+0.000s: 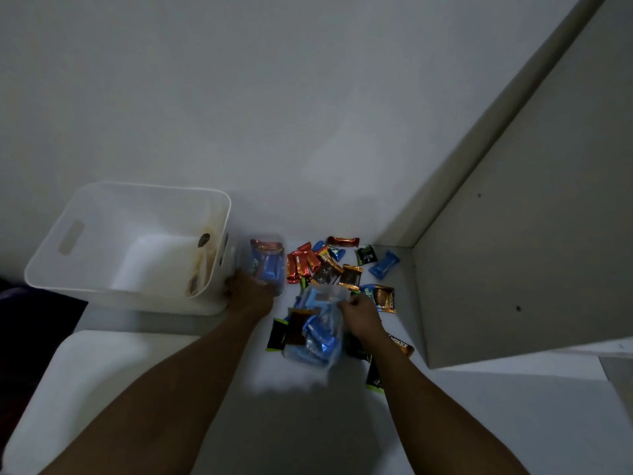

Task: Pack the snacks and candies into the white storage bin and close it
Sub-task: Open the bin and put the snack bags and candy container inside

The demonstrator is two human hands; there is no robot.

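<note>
The white storage bin (68,265) stands open at the left, stained brown on its inner right wall. Just right of the bin, my left hand (248,291) grips a clear bag of blue and red bars (269,260). My right hand (361,315) pinches the top of a second clear bag of blue bars (317,334) lying on the white surface. Several loose snack packets (323,262) in red, orange, black and blue lie scattered beyond my hands. More packets (399,346) show beside my right wrist. The bin's white lid (85,368) lies flat at the lower left.
A white wall (274,114) rises behind the bin and the snacks. A grey cabinet panel (520,252) stands close on the right, boxing in the pile. A dark cloth (37,320) shows at the left edge.
</note>
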